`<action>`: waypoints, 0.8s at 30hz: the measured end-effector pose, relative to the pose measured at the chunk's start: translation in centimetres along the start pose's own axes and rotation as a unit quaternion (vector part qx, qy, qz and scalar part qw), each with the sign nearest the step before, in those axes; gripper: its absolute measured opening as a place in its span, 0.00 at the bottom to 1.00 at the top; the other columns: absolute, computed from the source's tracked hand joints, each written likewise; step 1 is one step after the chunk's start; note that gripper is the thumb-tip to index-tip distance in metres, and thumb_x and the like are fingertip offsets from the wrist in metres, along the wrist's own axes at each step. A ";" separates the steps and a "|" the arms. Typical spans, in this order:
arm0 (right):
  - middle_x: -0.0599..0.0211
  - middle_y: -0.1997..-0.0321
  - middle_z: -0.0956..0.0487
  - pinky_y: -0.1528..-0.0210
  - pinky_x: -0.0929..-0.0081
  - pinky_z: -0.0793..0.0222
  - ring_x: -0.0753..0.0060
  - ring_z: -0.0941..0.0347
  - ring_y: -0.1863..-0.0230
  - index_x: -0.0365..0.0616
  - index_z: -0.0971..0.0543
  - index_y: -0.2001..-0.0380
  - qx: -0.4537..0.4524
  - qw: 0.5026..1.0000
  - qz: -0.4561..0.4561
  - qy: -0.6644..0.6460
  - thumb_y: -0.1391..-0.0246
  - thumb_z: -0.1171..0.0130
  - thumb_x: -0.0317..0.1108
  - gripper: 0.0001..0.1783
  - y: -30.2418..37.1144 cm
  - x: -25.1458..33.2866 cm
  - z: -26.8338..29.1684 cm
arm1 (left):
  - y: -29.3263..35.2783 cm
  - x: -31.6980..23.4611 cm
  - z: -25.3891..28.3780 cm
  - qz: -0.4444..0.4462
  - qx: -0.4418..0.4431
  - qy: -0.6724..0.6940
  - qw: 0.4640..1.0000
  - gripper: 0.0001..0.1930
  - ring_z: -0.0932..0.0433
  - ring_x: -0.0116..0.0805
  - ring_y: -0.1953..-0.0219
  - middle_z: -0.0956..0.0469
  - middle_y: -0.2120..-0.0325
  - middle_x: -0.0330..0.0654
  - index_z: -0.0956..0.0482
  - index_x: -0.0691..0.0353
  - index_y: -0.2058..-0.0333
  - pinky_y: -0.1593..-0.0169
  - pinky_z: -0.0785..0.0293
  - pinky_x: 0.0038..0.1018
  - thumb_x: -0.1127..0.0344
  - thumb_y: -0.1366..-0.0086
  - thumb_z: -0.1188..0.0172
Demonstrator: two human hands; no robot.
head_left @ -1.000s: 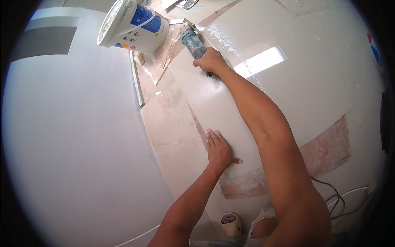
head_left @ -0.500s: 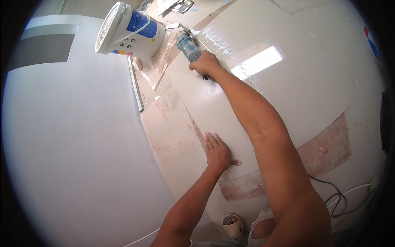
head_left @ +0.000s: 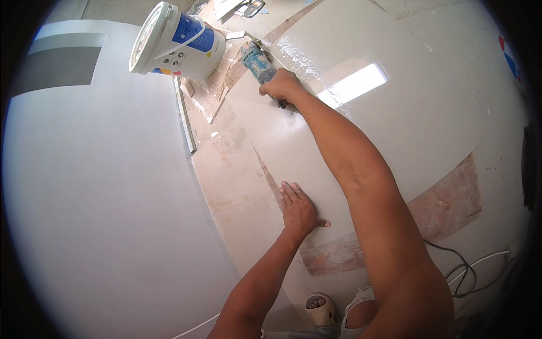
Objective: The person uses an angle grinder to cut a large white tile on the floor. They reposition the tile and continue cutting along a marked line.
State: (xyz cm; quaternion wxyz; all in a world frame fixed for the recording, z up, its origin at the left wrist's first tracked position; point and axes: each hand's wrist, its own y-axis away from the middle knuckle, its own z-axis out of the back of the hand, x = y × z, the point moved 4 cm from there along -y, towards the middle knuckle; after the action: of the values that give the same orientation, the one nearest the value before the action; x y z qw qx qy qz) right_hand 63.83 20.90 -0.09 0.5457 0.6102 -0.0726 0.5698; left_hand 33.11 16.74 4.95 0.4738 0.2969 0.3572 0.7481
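A large glossy off-white tile [head_left: 299, 152] lies flat before me, with a wet, whitish splash [head_left: 299, 56] along its far part. My right hand [head_left: 282, 86] is wrapped round the body of a teal angle grinder [head_left: 257, 61]. The grinder's head is at the tile's far left edge; its disc is hard to make out. Nearer to me, my left hand [head_left: 299, 212] rests flat on the tile by its left edge, fingers stretched out and thumb apart, holding nothing.
A lidded white bucket [head_left: 186, 45] with a blue label stands at the far left, beside tile offcuts [head_left: 203, 107]. A wooden board [head_left: 446, 198] shows from under the tile. Dark cable [head_left: 466, 274] curls at the lower right. A pale wall [head_left: 113, 198] borders the left.
The view has shifted very slightly. Both hands and the angle grinder keep nearly the same places.
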 end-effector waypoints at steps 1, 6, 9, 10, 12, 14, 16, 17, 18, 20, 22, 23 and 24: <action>0.50 0.52 0.17 0.51 0.67 0.21 0.58 0.17 0.54 0.35 0.22 0.51 0.005 1.000 0.003 -0.006 0.65 0.26 0.47 0.38 0.1 0.1 0.0 | 0.0 0.1 0.0 0.001 -0.001 0.001 1.000 0.80 0.61 0.70 0.27 0.65 0.32 0.79 0.64 0.86 0.33 0.27 0.56 0.48 0.37 0.67 0.19; 0.51 0.50 0.18 0.50 0.68 0.21 0.59 0.18 0.52 0.36 0.21 0.51 0.010 1.000 -0.023 0.002 0.65 0.27 0.46 0.37 -0.1 0.2 0.3 | -0.1 0.1 -0.1 0.001 -0.003 0.001 1.000 0.80 0.62 0.70 0.27 0.66 0.32 0.80 0.64 0.87 0.34 0.27 0.56 0.48 0.37 0.67 0.19; 0.48 0.54 0.17 0.54 0.69 0.21 0.58 0.17 0.56 0.32 0.20 0.55 -0.001 1.000 -0.008 -0.008 0.68 0.26 0.46 0.37 -0.1 0.1 0.2 | -0.1 0.1 -0.2 0.003 -0.004 0.004 1.000 0.80 0.63 0.70 0.27 0.66 0.32 0.80 0.65 0.87 0.34 0.26 0.57 0.48 0.36 0.67 0.20; 0.47 0.56 0.17 0.57 0.69 0.21 0.57 0.17 0.58 0.29 0.19 0.57 -0.010 1.000 0.002 -0.013 0.69 0.26 0.46 0.36 -0.1 0.1 0.2 | 0.0 0.1 -0.3 0.004 -0.004 0.005 1.000 0.80 0.63 0.70 0.27 0.66 0.32 0.80 0.65 0.87 0.34 0.26 0.57 0.48 0.36 0.67 0.20; 0.47 0.57 0.17 0.56 0.69 0.21 0.57 0.17 0.58 0.29 0.19 0.57 0.000 1.000 0.002 -0.017 0.69 0.26 0.46 0.37 -0.3 0.0 0.2 | 0.0 0.1 -0.3 0.005 -0.004 0.007 1.000 0.81 0.64 0.69 0.27 0.66 0.32 0.79 0.66 0.87 0.34 0.26 0.58 0.47 0.36 0.67 0.20; 0.47 0.57 0.17 0.57 0.69 0.21 0.57 0.17 0.59 0.29 0.19 0.57 0.000 1.000 0.006 -0.017 0.69 0.26 0.46 0.37 -0.4 -0.2 0.4 | -0.1 0.0 -0.1 0.004 -0.003 0.003 1.000 0.80 0.64 0.69 0.26 0.66 0.32 0.79 0.65 0.87 0.34 0.26 0.58 0.47 0.36 0.66 0.19; 0.47 0.58 0.17 0.58 0.69 0.21 0.57 0.17 0.60 0.28 0.19 0.57 -0.002 1.000 0.017 -0.011 0.69 0.26 0.46 0.37 0.1 0.0 0.6 | 0.0 0.1 -0.3 0.001 -0.010 0.004 1.000 0.80 0.63 0.70 0.27 0.66 0.32 0.79 0.65 0.87 0.34 0.26 0.57 0.47 0.37 0.67 0.19; 0.49 0.57 0.17 0.57 0.68 0.21 0.58 0.17 0.59 0.31 0.19 0.56 0.002 1.000 0.009 -0.011 0.68 0.26 0.46 0.36 0.2 0.0 0.6 | 0.0 0.2 -0.6 -0.004 -0.016 0.004 1.000 0.80 0.63 0.70 0.27 0.66 0.32 0.80 0.65 0.87 0.34 0.26 0.57 0.47 0.37 0.67 0.19; 0.50 0.55 0.17 0.56 0.68 0.20 0.59 0.17 0.58 0.33 0.19 0.55 0.006 1.000 0.002 -0.011 0.67 0.26 0.45 0.35 0.5 0.1 0.7 | 0.0 0.3 -0.6 -0.009 -0.023 0.004 1.000 0.80 0.63 0.70 0.27 0.66 0.32 0.80 0.65 0.87 0.34 0.26 0.57 0.47 0.37 0.67 0.19; 0.50 0.56 0.17 0.58 0.67 0.20 0.59 0.17 0.59 0.32 0.19 0.56 0.008 1.000 0.004 -0.023 0.66 0.26 0.44 0.34 0.6 0.0 0.7 | 0.1 0.2 -0.5 -0.008 -0.013 0.011 1.000 0.80 0.62 0.71 0.27 0.65 0.32 0.80 0.64 0.87 0.34 0.27 0.56 0.48 0.37 0.67 0.19; 0.47 0.60 0.17 0.64 0.66 0.20 0.58 0.17 0.63 0.26 0.19 0.60 0.007 0.998 0.027 -0.049 0.68 0.25 0.44 0.34 0.6 0.1 0.8 | 0.1 0.4 -0.3 -0.005 -0.013 0.016 1.000 0.81 0.62 0.72 0.27 0.65 0.32 0.81 0.64 0.87 0.34 0.27 0.55 0.49 0.37 0.68 0.19; 0.47 0.61 0.17 0.65 0.65 0.21 0.58 0.18 0.64 0.26 0.19 0.61 0.007 0.998 0.024 -0.049 0.68 0.25 0.44 0.34 0.5 0.0 0.7 | 0.0 0.3 -0.5 -0.007 -0.018 0.017 1.000 0.81 0.62 0.72 0.27 0.65 0.32 0.81 0.64 0.87 0.34 0.27 0.55 0.49 0.37 0.68 0.19; 0.47 0.61 0.17 0.66 0.64 0.21 0.58 0.18 0.64 0.26 0.19 0.61 0.008 0.999 0.022 -0.049 0.68 0.25 0.43 0.33 0.5 0.2 0.7 | 0.0 0.4 -0.5 -0.008 -0.022 0.018 1.000 0.81 0.61 0.72 0.27 0.65 0.32 0.81 0.64 0.87 0.34 0.27 0.55 0.50 0.37 0.69 0.19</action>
State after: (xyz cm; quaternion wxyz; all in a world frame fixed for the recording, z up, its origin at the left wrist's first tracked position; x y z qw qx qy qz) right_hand 64.00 20.29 0.49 0.5245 0.6396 -0.1079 0.5516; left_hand 32.58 16.94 4.70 0.4797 0.2699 0.3513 0.7574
